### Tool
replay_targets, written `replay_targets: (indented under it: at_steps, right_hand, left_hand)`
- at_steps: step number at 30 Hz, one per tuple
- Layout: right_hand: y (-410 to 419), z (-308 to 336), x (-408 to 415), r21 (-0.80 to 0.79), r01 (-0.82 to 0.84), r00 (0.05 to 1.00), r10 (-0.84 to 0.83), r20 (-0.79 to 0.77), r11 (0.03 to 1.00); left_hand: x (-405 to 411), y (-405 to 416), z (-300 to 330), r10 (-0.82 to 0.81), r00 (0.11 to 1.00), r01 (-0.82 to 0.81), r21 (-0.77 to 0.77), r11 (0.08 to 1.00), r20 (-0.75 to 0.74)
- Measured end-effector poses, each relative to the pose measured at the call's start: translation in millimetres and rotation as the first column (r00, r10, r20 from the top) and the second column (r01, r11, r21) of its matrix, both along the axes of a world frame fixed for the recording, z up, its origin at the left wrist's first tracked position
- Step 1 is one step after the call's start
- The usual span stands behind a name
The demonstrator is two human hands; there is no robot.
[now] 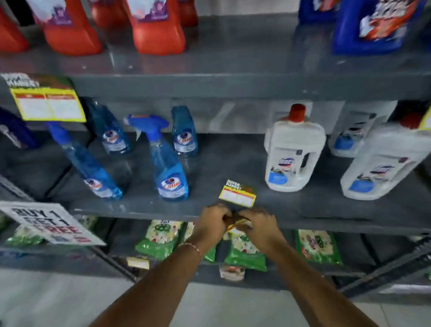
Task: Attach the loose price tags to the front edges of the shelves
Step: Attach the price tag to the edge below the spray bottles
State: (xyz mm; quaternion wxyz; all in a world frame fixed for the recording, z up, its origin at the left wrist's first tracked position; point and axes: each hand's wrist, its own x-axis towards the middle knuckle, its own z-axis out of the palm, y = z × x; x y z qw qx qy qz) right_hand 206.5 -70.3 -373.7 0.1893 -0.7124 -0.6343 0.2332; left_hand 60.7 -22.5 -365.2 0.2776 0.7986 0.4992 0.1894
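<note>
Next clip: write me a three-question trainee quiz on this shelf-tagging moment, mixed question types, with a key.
1. True or false: a loose price tag lies flat on the middle shelf.
2. Where do the hands, left and right, meet?
A) top shelf
B) middle shelf's front edge
C) floor
3. Fill in: the white sign at left reads "BUY 1 GET 1 ____".

Key: 1 true; 2 B; 3 FREE.

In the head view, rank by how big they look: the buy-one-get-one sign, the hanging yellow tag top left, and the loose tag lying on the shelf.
1. Buy-one sign
2. Hanging tag, slightly smaller
3. Loose tag, clearly smallest
</note>
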Motion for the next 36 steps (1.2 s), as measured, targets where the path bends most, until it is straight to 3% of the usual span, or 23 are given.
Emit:
replay_targets:
  at_steps: [3,5,8,11,13,18,23,32,36]
  right_hand:
    - [3.3,-2.8,-12.3,-0.064,0.045,0.998,-0.048,-0.047,0.997]
    - [-0.6,-4.4,-19.7,-0.1,0.101,0.959,-0.124,-0.255,0.99]
    - [-3.4,-5.1,-55.6,-0.082,0.184,0.866,-0.201,-0.458,0.979]
    - [5.6,-5.2,-108.3,-0.108,0.192,0.819,-0.22,-0.529,0.975]
    - [15.9,-4.3,-147.2,-0.083,0.149,0.853,-0.17,-0.493,0.985]
    - [48.7,-11.6,-224.1,0.126,-0.046,0.979,0.069,-0.191,0.991]
    - [84.5,-24.4,-262.2,0.248,-0.106,0.992,0.086,0.09,0.963]
    - [103.2,-32.7,-271.6,0.314,-0.111,0.985,0.063,0.158,0.943]
    - [103.9,-32.3,-263.1,0.346,-0.078,0.995,0.054,0.079,0.935]
  left_hand:
    - [-24.6,4.7,-5.4,-0.122,0.992,0.123,-0.039,0.992,0.017]
    - [-53.2,0.6,-5.2,-0.106,0.978,0.126,-0.103,0.987,0.181]
    - [-110.4,-7.8,-8.9,0.185,0.887,-0.016,-0.372,0.928,0.423]
    - [-164.3,-3.5,-16.0,0.328,0.841,-0.069,-0.516,0.854,0.431]
    - [-197.7,5.9,-18.7,0.344,0.864,-0.154,-0.458,0.875,0.367]
    - [-259.0,35.8,-20.6,0.34,0.92,-0.287,-0.257,0.923,0.196]
    - [-280.7,59.2,-22.2,0.389,0.903,-0.37,-0.129,0.92,0.184]
    - [-279.6,75.4,-29.9,0.487,0.856,-0.472,-0.12,0.873,0.175]
    - [-278.6,76.3,-34.3,0.483,0.863,-0.466,-0.135,0.874,0.15]
